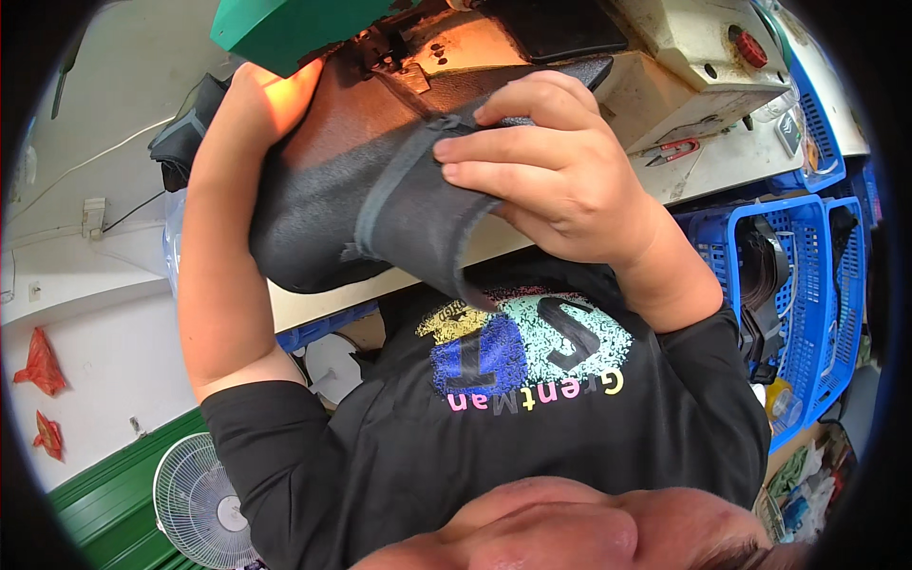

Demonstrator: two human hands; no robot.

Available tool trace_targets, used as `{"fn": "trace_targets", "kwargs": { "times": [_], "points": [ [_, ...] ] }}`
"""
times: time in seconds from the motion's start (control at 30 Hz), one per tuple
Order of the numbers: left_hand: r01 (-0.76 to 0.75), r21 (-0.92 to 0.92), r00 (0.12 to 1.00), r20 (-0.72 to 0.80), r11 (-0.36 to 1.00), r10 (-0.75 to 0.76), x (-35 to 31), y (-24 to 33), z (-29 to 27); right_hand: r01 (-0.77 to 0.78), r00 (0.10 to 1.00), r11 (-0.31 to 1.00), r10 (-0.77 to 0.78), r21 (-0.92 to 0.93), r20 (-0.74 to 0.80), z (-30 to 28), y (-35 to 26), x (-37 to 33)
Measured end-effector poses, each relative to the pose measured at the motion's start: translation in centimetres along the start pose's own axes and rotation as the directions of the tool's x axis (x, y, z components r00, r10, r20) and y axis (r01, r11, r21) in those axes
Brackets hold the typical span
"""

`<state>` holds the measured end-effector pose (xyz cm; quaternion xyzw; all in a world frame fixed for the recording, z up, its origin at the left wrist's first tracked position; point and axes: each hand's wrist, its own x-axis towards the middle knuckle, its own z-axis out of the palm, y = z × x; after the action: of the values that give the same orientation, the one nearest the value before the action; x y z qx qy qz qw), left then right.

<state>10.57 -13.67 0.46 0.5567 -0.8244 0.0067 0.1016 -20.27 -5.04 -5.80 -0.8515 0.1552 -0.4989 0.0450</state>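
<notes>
A black leather piece (313, 214), curved and folded over, lies across the bed of a sewing machine under orange lamplight. A grey strip (389, 185) runs along it near the raised flap. My right hand (560, 161) grips the leather's upper right part, fingers bent over its face and the thumb hidden behind. On the far left, my left hand (280, 95) rests at the leather's edge beside the machine's green head (285, 33). That green cover and the glare hide most of its fingers. The needle area (385, 52) is dark and hard to make out.
Red-handled thread snips (674, 152) lie right of the machine, below a red knob (748, 46). Blue baskets (722, 237) with dark strap-like pieces stand at the right. Another dark piece (185, 133) hangs at the left. A white fan (199, 499) stands at lower left.
</notes>
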Motion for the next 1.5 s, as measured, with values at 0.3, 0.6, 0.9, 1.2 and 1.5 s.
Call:
{"fn": "trace_targets", "kwargs": {
  "times": [0.3, 0.6, 0.9, 1.2, 1.5],
  "points": [
    [0.144, -0.113, 0.99, 0.008, 0.983, -0.144, 2.3, -4.9, -0.6, -0.182, 0.983, 0.94, 0.184, -0.29, -0.019, 1.8, -0.9, 0.7],
    [0.266, -0.061, 0.943, 0.224, 0.962, -0.246, -3.6, -1.1, -8.9, -0.176, 0.981, 0.928, 0.195, -0.328, 0.026, 1.9, -1.1, 0.6],
    [-0.116, -0.162, 0.867, -0.497, 0.98, 0.02, -9.8, 14.6, 2.1, -0.152, 0.982, 0.925, 0.181, -0.348, 0.052, 1.6, -1.1, 0.9],
    [-0.067, -0.086, 0.924, -0.381, 0.994, 0.029, -8.0, 11.7, 1.2, -0.167, 0.976, 0.934, 0.203, -0.316, 0.084, 1.4, -1.2, 0.7],
    [-0.276, -0.061, 0.918, -0.312, 0.959, 0.244, -5.8, 5.3, 0.1, -0.163, 0.975, 0.94, 0.2, -0.301, 0.097, 1.3, -1.4, 1.1]
  ]
}}
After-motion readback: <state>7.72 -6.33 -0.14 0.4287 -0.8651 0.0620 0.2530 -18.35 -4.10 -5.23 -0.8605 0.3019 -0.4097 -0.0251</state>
